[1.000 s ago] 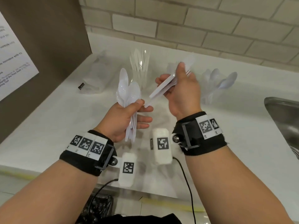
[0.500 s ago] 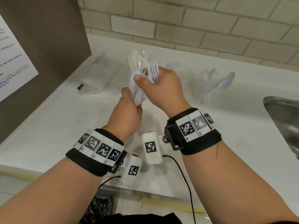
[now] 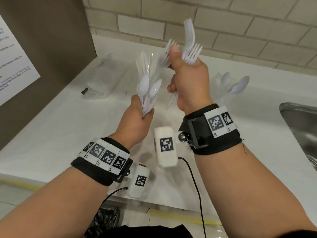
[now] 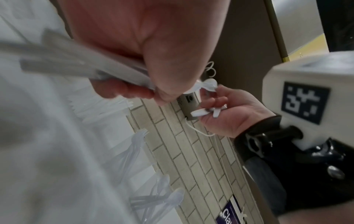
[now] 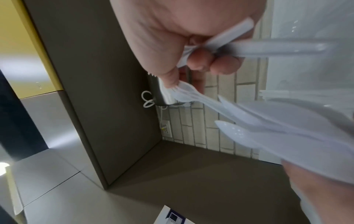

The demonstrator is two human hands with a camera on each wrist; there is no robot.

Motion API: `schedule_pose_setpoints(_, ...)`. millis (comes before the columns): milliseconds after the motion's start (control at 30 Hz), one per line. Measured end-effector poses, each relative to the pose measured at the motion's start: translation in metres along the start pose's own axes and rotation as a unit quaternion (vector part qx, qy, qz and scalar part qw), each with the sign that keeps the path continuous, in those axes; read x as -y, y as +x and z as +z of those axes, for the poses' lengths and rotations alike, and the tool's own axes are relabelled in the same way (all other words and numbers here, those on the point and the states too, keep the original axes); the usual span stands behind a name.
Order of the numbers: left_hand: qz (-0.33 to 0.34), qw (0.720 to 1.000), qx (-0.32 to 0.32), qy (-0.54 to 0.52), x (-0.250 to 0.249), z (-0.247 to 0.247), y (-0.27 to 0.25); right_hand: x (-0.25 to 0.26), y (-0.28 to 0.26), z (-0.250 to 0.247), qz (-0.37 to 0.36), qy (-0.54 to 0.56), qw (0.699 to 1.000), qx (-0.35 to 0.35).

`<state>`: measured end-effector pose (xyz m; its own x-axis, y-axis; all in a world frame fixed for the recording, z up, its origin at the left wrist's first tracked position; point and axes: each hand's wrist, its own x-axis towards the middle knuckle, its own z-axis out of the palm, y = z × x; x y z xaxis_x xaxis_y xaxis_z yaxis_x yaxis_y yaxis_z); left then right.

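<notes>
My left hand (image 3: pixel 137 115) grips a bundle of white plastic spoons (image 3: pixel 149 90) by the handles, bowls pointing up, above the white counter (image 3: pixel 51 127). My right hand (image 3: pixel 187 78) is raised higher and to the right, fist curled round several white plastic forks (image 3: pixel 190 52), tines up; handle ends (image 3: pixel 171 100) stick out below the fist. In the left wrist view the spoon handles (image 4: pixel 80 66) are blurred under my palm. In the right wrist view the fork handles (image 5: pixel 239 44) cross my curled fingers.
Behind my hands stands a clear cup of white cutlery (image 3: pixel 145 60). A clear cup of spoons (image 3: pixel 229 86) stands at the right. A crumpled clear plastic bag (image 3: pixel 103 79) lies at the back left. A steel sink (image 3: pixel 301 127) sits at the right edge. A brown panel (image 3: pixel 51 40) walls the left.
The hands met half a second ago over the spoon bundle. They have since parted: my right hand rose with the forks, and my left keeps the spoons lower.
</notes>
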<state>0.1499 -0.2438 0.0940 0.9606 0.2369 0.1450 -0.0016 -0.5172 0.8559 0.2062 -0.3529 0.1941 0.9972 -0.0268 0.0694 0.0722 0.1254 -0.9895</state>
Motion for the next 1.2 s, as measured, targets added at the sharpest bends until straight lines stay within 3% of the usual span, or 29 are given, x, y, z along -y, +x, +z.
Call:
schedule_pose_setpoints(167, -0.067, 0.978, 0.082, -0.179, -0.001, -0.006, 0.000, 0.018, 0.014, -0.017, -0.114, 0.090, 0.986, -0.082)
schedule_pose_setpoints(267, -0.116, 0.926, 0.122, -0.339, -0.003, -0.012, -0.002, 0.021, 0.028, -0.034, -0.098, 0.099, 0.988, -0.073)
schedule_pose_setpoints(367, -0.136, 0.885, 0.147, -0.420, -0.007, -0.017, -0.003, 0.006, 0.049, -0.048, -0.046, 0.105, 0.990, -0.079)
schedule_pose_setpoints(533, -0.142, 0.886, 0.135, -0.419, -0.009, -0.020, -0.007, -0.011, 0.104, -0.070, -0.055, -0.002, 0.992, -0.117)
schedule_pose_setpoints(767, -0.150, 0.889, 0.121, -0.416, -0.004, -0.021, -0.011, -0.034, 0.158, -0.058, -0.126, -0.126, 0.981, -0.078)
schedule_pose_setpoints(967, -0.154, 0.852, 0.158, -0.474, -0.002, -0.027, -0.014, -0.071, 0.165, -0.061, -0.038, -0.188, 0.979, -0.062)
schedule_pose_setpoints(1200, -0.131, 0.816, 0.246, -0.507, 0.005, -0.025, -0.015, -0.077, 0.174, -0.069, -0.040, -0.219, 0.973, -0.052)
